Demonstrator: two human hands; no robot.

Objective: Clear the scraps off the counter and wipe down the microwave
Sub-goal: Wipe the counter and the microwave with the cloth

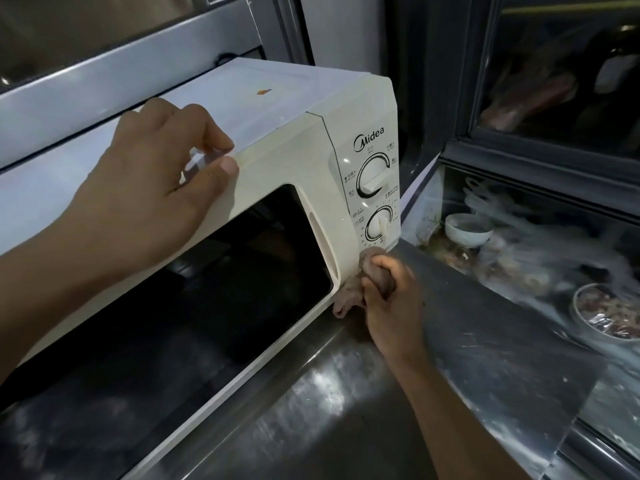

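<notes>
A cream microwave [298, 154] with a dark door window and two dials stands on the steel counter [322, 403]. My left hand [152, 192] rests on the top front edge of the microwave, fingers spread, thumb on the door frame. My right hand [391, 303] is shut on a bunched brownish cloth [349, 296]. The cloth presses against the lower right corner of the microwave's front, just under the lower dial [379, 223]. A loose end of the cloth hangs down to the counter.
To the right, a glass display case [519, 386] holds a white bowl [467, 230], a steel bowl of food [609, 313] and plastic-wrapped items. A metal shelf [104, 84] runs behind the microwave. A dark window frame [467, 98] stands at the back right.
</notes>
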